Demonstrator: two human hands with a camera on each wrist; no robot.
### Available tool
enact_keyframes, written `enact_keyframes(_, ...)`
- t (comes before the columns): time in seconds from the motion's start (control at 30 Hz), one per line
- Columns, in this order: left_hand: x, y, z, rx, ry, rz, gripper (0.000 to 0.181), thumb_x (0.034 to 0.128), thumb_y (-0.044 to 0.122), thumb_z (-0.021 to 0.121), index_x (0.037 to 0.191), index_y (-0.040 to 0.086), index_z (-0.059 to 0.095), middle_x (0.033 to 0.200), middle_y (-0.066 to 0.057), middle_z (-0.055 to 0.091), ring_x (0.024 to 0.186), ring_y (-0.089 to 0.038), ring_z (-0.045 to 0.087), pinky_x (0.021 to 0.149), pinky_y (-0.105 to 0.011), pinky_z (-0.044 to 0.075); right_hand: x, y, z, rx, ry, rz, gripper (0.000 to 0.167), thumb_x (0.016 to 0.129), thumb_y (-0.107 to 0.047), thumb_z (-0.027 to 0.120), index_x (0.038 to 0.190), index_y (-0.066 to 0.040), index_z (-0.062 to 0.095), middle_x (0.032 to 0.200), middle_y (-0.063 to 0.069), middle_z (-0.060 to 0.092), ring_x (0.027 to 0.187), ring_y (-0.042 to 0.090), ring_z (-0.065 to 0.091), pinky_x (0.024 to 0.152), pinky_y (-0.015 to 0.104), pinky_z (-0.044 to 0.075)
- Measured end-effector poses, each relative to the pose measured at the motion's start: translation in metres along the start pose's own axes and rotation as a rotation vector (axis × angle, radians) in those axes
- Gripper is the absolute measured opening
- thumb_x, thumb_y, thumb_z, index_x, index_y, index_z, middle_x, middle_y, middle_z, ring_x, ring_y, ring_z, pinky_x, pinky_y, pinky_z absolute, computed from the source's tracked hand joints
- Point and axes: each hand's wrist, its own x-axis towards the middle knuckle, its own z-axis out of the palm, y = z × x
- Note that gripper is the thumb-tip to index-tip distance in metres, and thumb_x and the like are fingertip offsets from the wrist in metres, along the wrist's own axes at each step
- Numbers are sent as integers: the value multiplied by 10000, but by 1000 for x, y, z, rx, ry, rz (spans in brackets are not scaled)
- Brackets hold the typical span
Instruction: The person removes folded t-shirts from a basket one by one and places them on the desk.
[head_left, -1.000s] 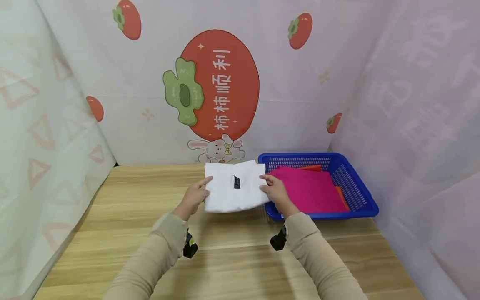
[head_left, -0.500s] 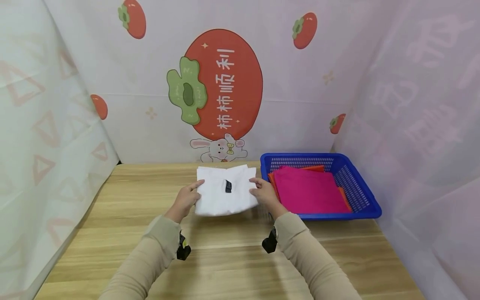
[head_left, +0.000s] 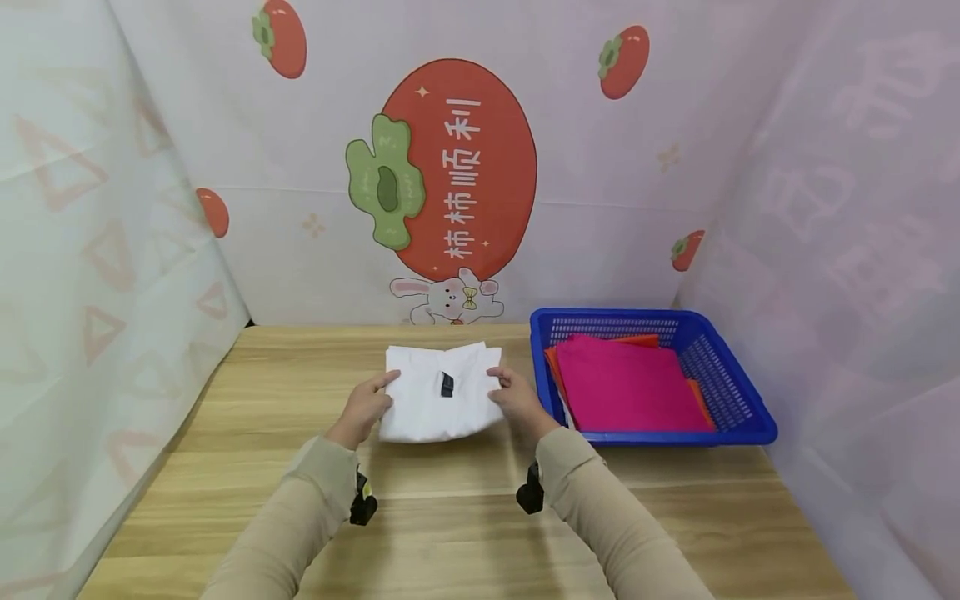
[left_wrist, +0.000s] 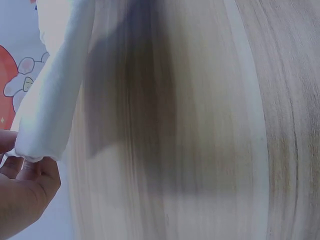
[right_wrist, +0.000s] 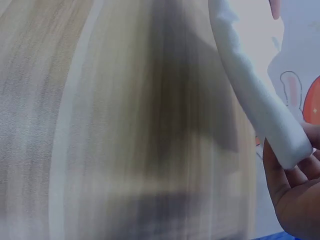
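A folded white cloth (head_left: pixel 423 408) with a small black label (head_left: pixel 447 384) is held between two hands in the head view. My left hand (head_left: pixel 365 407) pinches its left edge and my right hand (head_left: pixel 519 400) pinches its right edge. Both wrist views show the cloth raised over the table, with a shadow beneath: the left hand (left_wrist: pixel 25 192) grips one end of the white cloth (left_wrist: pixel 55 95), thumb above and fingers below. In the right wrist view, the right hand (right_wrist: pixel 297 192) has its fingers round the end of the cloth (right_wrist: pixel 265 107).
A blue basket (head_left: pixel 731 367) stands at the right rear of the wooden table (head_left: pixel 450 533). Inside it lie a folded magenta cloth (head_left: pixel 630 387) and orange cloth (head_left: pixel 697 393), with a bit of white at the left. Printed curtains surround the table at the back and sides.
Both hands have carried the white cloth leftward, away from the basket, and a little nearer the person. It is still pinched at both edges. The head view has shifted slightly left.
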Motion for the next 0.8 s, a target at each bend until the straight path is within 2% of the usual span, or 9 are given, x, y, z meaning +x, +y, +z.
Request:
enact_keyframes(0.07,2,-2,0,11,-4,-1,579,738,-94,393,1288,85,413,1363,-201,240,436,-93,232,396,-194,269,1,4,0,-4,-14,0,381,771,81,521,1147,27,501,1242,255,397,1159,324,345,872,392,367)
enact_keyframes(0.1,3,-4,1,13,-7,0,575,741,-97,388,1289,75,409,1362,-210,233,481,-111,299,403,-194,276,2,5,0,-2,-19,9,386,771,78,522,1152,22,500,1257,256,380,1178,325,318,886,395,353)
enact_keyframes(0.17,4,-5,2,13,-15,-6,573,744,-103,382,1291,67,403,1364,-213,225,663,-178,437,420,-195,296,3,8,1,-4,-25,27,394,772,73,522,1161,13,496,1278,255,350,1202,329,277,906,404,330)
enact_keyframes(0.2,5,-6,2,15,-20,-8,572,746,-106,378,1292,62,398,1366,-217,216,804,-228,453,444,-200,321,3,10,1,-9,-25,32,396,771,75,521,1161,14,495,1281,255,346,1204,332,271,911,408,322)
enact_keyframes(0.3,9,-11,5,16,-30,-8,579,740,-117,367,1296,45,386,1367,-230,197,1103,-313,296,497,-219,351,4,14,2,-26,-26,42,399,770,80,515,1162,11,496,1289,247,341,1207,336,262,920,417,307)
enact_keyframes(0.5,14,-16,9,47,-9,-9,574,733,-115,363,1283,45,408,1355,-229,231,1039,-322,344,426,-215,281,6,20,4,-71,-24,31,396,760,98,508,1149,22,501,1261,254,372,1188,348,290,900,422,331)
enact_keyframes(0.7,21,-18,13,48,9,-8,589,709,-144,360,1274,14,408,1348,-242,230,1081,-303,305,592,-227,350,14,25,6,-103,7,64,408,753,112,502,1146,4,508,1251,244,391,1149,316,349,815,368,402)
enact_keyframes(0.77,24,-18,14,63,15,-13,589,713,-141,359,1277,22,407,1349,-239,232,1022,-301,346,596,-222,357,18,29,7,-113,20,80,415,751,112,501,1147,-12,512,1249,233,400,1114,292,378,753,329,417)
enact_keyframes(0.8,26,-18,14,69,19,-13,588,715,-138,357,1278,27,408,1347,-241,235,931,-302,385,554,-229,354,20,31,6,-117,25,83,417,749,114,501,1145,-15,514,1246,230,405,1101,284,386,729,313,417)
